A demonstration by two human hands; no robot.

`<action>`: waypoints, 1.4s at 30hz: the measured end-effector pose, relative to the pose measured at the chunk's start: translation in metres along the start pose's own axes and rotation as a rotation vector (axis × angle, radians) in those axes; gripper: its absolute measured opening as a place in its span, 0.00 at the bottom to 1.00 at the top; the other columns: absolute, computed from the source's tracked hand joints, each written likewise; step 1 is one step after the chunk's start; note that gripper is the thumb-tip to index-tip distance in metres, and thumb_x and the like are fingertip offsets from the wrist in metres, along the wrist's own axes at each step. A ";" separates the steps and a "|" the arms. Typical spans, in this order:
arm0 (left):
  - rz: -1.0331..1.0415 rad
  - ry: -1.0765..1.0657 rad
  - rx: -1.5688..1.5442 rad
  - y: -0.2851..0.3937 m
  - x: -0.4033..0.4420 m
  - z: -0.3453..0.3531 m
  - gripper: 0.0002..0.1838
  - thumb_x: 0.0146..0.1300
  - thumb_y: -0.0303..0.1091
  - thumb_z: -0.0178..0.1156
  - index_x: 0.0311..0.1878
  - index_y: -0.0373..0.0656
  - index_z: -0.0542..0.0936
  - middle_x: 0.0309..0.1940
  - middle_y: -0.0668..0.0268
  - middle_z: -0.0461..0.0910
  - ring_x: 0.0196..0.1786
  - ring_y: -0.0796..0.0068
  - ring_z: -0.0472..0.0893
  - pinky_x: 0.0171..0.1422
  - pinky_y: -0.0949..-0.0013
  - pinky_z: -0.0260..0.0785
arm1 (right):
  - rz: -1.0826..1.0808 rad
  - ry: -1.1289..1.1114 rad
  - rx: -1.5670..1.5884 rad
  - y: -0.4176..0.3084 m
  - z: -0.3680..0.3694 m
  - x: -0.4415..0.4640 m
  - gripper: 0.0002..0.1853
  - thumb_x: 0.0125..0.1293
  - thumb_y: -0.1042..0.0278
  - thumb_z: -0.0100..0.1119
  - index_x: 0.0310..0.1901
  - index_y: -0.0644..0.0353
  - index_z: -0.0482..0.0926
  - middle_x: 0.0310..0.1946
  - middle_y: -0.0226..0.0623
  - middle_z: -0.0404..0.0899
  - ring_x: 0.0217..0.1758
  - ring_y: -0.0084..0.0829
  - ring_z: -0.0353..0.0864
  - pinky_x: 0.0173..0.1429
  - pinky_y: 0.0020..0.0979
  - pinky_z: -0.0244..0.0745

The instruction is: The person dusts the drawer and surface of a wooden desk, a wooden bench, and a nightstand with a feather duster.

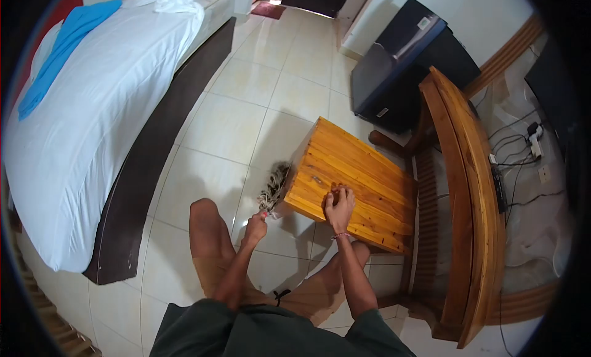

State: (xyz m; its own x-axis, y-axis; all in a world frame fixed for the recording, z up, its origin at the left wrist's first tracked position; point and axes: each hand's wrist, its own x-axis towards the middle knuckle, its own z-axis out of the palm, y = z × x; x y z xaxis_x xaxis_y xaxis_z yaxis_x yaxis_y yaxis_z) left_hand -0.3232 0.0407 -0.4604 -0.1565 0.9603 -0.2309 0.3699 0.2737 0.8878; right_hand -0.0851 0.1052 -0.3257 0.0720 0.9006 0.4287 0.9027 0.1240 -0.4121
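Observation:
My left hand [255, 228] is closed around the handle of a feather duster [271, 188]. Its fluffy grey and brown head is up against the near left side of a wooden box-like piece of furniture [363, 184]. On that piece's varnished, yellow-brown upper face rests my right hand [340, 208], near the front edge, with bent fingers spread on the wood. A small dark mark [316, 180] shows on the same face. The duster's handle is mostly covered by my fingers.
To the right stands a wooden table [458, 203] with cables and a power strip [534, 141] behind it. A dark mini fridge [400, 61] is beyond. The bed [123, 92], with white sheet and blue cloth [68, 46], lies left. Tiles [228, 120] cover the floor.

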 end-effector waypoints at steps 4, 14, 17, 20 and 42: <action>0.212 0.088 -0.126 0.062 0.001 -0.025 0.16 0.65 0.32 0.44 0.53 0.43 0.75 0.41 0.42 0.76 0.48 0.43 0.75 0.50 0.55 0.69 | 0.044 -0.030 -0.009 0.001 -0.001 -0.003 0.11 0.57 0.66 0.53 0.40 0.61 0.74 0.47 0.46 0.68 0.55 0.47 0.65 0.61 0.43 0.56; 0.088 -0.150 -0.127 0.100 -0.008 -0.052 0.18 0.70 0.36 0.43 0.59 0.42 0.71 0.27 0.57 0.77 0.33 0.63 0.77 0.38 0.66 0.69 | 0.044 0.068 0.093 0.004 -0.003 -0.002 0.07 0.57 0.68 0.53 0.35 0.61 0.75 0.47 0.44 0.73 0.55 0.46 0.68 0.59 0.42 0.60; 0.056 -0.280 -0.392 0.151 -0.020 -0.093 0.20 0.72 0.41 0.41 0.62 0.44 0.68 0.18 0.71 0.65 0.23 0.83 0.65 0.28 0.77 0.61 | 0.069 0.023 0.179 0.009 -0.003 0.001 0.06 0.57 0.68 0.53 0.34 0.61 0.75 0.47 0.45 0.73 0.55 0.47 0.67 0.60 0.43 0.59; -0.082 -0.279 -0.491 0.175 -0.015 -0.109 0.22 0.72 0.44 0.41 0.64 0.45 0.64 0.17 0.74 0.62 0.20 0.87 0.60 0.24 0.80 0.57 | -0.023 0.047 0.094 0.006 -0.015 0.014 0.06 0.61 0.69 0.53 0.33 0.63 0.74 0.42 0.45 0.76 0.47 0.44 0.74 0.54 0.39 0.66; -0.382 -0.473 -0.483 0.403 -0.177 -0.233 0.20 0.70 0.45 0.46 0.52 0.37 0.69 0.37 0.61 0.79 0.39 0.73 0.80 0.39 0.69 0.71 | 0.791 -0.914 0.749 -0.280 -0.342 0.043 0.14 0.66 0.75 0.46 0.52 0.58 0.70 0.24 0.28 0.71 0.25 0.19 0.66 0.28 0.24 0.66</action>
State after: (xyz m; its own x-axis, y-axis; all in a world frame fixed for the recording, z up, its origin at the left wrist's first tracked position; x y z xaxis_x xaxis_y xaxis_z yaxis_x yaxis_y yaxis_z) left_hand -0.3594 -0.0313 0.0313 0.2549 0.7542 -0.6052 -0.0880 0.6413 0.7622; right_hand -0.1895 -0.0326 0.0828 -0.1121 0.7475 -0.6547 0.2990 -0.6030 -0.7396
